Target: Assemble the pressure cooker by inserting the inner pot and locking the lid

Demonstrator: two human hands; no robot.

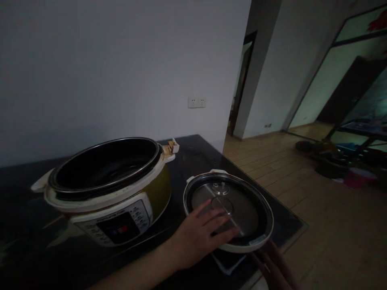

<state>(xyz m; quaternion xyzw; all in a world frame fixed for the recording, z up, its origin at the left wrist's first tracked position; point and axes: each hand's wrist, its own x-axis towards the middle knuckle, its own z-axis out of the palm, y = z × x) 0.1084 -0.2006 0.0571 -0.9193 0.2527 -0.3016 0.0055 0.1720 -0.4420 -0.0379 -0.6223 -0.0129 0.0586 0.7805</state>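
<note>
An electric pressure cooker (121, 201) with an olive body and a cream rim stands open on a dark table (193, 155), its black inner pot empty. To its right the cooker's lid (250, 209) lies upside down, with its metal inner plate facing up. My left hand (202, 235) rests flat on that plate, fingers stretched out and spread. My right hand (276, 268) comes in at the bottom right edge. Its straight fingers reach to the lid's near rim from just below, and most of the hand is out of view.
A white wall with a double socket (197, 102) stands behind the table. The table's right corner (299, 229) ends beside the lid, above a wooden floor. A doorway (242, 84) and dim clutter lie farther right.
</note>
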